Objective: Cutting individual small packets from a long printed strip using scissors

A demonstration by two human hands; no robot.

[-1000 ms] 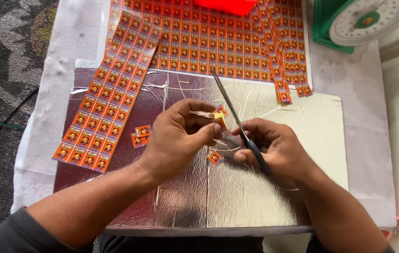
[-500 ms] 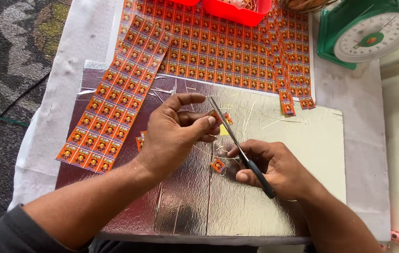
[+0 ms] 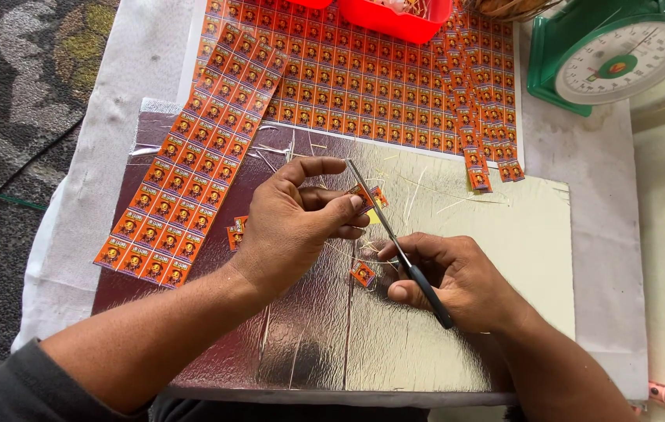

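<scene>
Left hand (image 3: 293, 223) closed in a pinch, thumb and fingertips gripping a small orange label (image 3: 365, 194) and holding it up off the surface, judged so the blades can reach its edge. Right hand (image 3: 457, 277) wrapped around the black handle of the scissors (image 3: 399, 242), blades slanting up and away toward the pinched label and meeting it at the left fingertips; whether blades are parted cannot be told. Both hands poised over a silver foil board (image 3: 309, 344), apparently a work surface catching trimmings.

Between the hands, just below the blades: one loose cut label (image 3: 363, 273). Tucked beside the left thumb base: two more cut labels (image 3: 235, 233). Beyond the left hand: a long orange label strip (image 3: 192, 164) lying diagonally. Beyond both hands: a large uncut label sheet (image 3: 363, 86), red tray (image 3: 406, 19) past it. Far beyond the right hand: green weighing scale (image 3: 613, 59). Thin straw-coloured slivers scattered near the blades; nothing blocking the cut.
</scene>
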